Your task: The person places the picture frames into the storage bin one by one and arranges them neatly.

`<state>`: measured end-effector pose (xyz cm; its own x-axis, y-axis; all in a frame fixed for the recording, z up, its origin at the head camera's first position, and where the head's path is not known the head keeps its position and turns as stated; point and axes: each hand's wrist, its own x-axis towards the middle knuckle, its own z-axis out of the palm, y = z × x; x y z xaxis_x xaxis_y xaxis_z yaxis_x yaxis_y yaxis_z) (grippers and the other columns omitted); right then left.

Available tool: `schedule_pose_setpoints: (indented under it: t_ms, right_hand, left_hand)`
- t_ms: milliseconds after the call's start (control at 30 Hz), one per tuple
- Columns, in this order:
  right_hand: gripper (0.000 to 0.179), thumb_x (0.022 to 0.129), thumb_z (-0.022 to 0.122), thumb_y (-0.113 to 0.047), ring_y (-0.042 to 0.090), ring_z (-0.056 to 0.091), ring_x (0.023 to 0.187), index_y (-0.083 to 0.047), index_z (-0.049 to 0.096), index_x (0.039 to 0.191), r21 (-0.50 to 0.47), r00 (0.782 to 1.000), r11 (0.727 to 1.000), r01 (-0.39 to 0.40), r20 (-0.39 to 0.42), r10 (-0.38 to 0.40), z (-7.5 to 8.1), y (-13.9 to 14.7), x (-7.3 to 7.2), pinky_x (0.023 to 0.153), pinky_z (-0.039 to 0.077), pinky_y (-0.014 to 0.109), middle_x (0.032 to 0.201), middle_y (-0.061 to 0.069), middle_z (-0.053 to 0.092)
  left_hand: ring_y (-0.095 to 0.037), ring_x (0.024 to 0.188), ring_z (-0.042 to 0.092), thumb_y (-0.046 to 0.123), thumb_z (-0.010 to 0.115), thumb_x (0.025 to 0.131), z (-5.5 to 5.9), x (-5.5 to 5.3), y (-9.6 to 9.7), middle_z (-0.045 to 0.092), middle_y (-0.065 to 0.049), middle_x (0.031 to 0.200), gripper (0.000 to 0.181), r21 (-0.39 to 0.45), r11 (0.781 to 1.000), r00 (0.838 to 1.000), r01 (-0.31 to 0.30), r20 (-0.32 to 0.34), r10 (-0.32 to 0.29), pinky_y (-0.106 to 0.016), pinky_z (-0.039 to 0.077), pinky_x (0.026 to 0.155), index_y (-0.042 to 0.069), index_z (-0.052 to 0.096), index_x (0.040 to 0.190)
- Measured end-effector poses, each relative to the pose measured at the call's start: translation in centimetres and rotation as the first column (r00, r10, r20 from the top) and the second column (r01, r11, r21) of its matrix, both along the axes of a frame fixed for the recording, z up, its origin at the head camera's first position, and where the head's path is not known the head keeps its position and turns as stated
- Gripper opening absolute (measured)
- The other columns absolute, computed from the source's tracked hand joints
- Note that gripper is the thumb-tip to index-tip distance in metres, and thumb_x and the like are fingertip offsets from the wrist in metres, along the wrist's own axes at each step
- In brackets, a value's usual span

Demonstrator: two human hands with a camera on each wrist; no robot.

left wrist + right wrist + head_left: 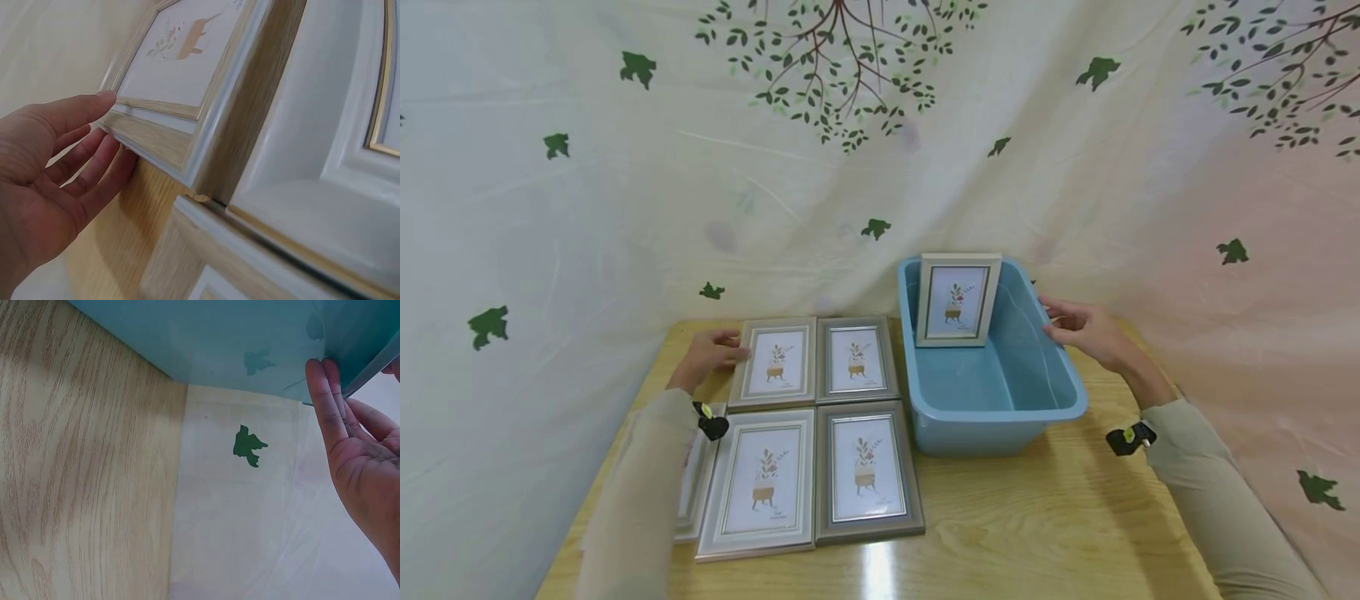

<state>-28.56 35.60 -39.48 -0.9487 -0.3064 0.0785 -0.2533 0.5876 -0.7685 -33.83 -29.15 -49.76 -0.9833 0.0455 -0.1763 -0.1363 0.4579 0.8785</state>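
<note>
My left hand point(709, 357) pinches the left edge of a cream picture frame point(778, 362) at the back of the table. In the left wrist view the thumb lies on the frame's edge and the fingers point(100, 159) are under it. My right hand point(1088, 332) grips the right rim of a light blue plastic basin point(1000, 414), with fingers against its outer wall in the right wrist view. Inside the basin another cream picture frame point(958, 302) leans upright at the back, its plant picture facing me.
Beside the held frame lies a grey picture frame point(857, 358). In front are a silvery frame point(765, 483), a darker grey frame point(868, 471) and a white one point(696, 483) partly hidden by my left sleeve. A patterned cloth point(820, 208) hangs behind the wooden table point(1000, 517).
</note>
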Motion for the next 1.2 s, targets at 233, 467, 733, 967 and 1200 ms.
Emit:
schedule_pose_setpoints:
  t_ms: [233, 467, 733, 967, 1200]
  right_hand:
    - [0.06, 0.101, 0.065, -0.018, -0.001, 0.066, 0.095, -0.006, 0.042, 0.155, -0.019, 1.0, 1.0, -0.013, -0.023, 0.012, -0.2, 0.0, 0.0, 0.076, 0.057, 0.02, 0.134, 0.03, 0.062]
    - [0.059, 0.101, 0.064, -0.017, 0.0, 0.067, 0.094, -0.005, 0.042, 0.154, -0.036, 0.999, 0.999, -0.025, -0.028, 0.024, -0.3, 0.0, -0.1, 0.075, 0.057, 0.02, 0.132, 0.027, 0.064]
    - [0.059, 0.101, 0.064, -0.016, 0.0, 0.067, 0.095, -0.003, 0.042, 0.154, -0.04, 0.999, 0.999, -0.031, -0.028, 0.03, -0.4, 0.1, -0.2, 0.076, 0.057, 0.02, 0.132, 0.025, 0.064]
    - [0.059, 0.102, 0.063, -0.018, -0.001, 0.066, 0.096, -0.004, 0.041, 0.155, -0.034, 0.999, 0.999, -0.039, -0.017, 0.038, -0.3, 0.0, -0.3, 0.078, 0.057, 0.02, 0.135, 0.031, 0.06]
    - [0.059, 0.102, 0.063, -0.018, -0.001, 0.066, 0.096, -0.005, 0.041, 0.155, -0.028, 0.999, 0.999, -0.028, -0.018, 0.028, -0.2, 0.0, -0.1, 0.078, 0.057, 0.019, 0.135, 0.031, 0.06]
  left_hand:
    - [-0.025, 0.116, 0.058, 0.012, 0.076, 0.091, -0.5, -0.3, 0.3, 0.054, -0.031, 0.142, 0.065, -0.039, 0.998, 0.999, -0.045, 0.024, 0.046, -0.015, 0.052, 0.08, -0.009, 0.048, 0.145]
    - [-0.028, 0.12, 0.061, 0.015, 0.076, 0.092, -0.9, -0.4, 0.4, 0.057, -0.028, 0.143, 0.059, -0.059, 0.993, 0.994, -0.101, 0.029, 0.103, -0.02, 0.053, 0.087, -0.006, 0.054, 0.142]
    - [-0.03, 0.129, 0.057, 0.017, 0.073, 0.094, -1.1, -0.4, 0.5, 0.053, -0.021, 0.15, 0.059, 0.036, 0.989, 0.988, -0.145, 0.053, 0.143, -0.034, 0.052, 0.104, 0.0, 0.052, 0.147]
    - [-0.002, 0.095, 0.067, 0.019, 0.076, 0.092, -0.7, -0.9, 0.1, 0.055, -0.019, 0.148, 0.061, 0.065, 0.986, 0.986, -0.154, 0.078, 0.149, -0.017, 0.056, 0.084, 0.002, 0.053, 0.146]
    - [-0.001, 0.084, 0.069, 0.007, 0.068, 0.096, 1.7, -0.7, -0.1, 0.072, -0.008, 0.124, 0.063, 0.235, 0.972, 0.991, -0.023, 0.136, -0.009, -0.025, 0.059, 0.084, -0.009, 0.04, 0.151]
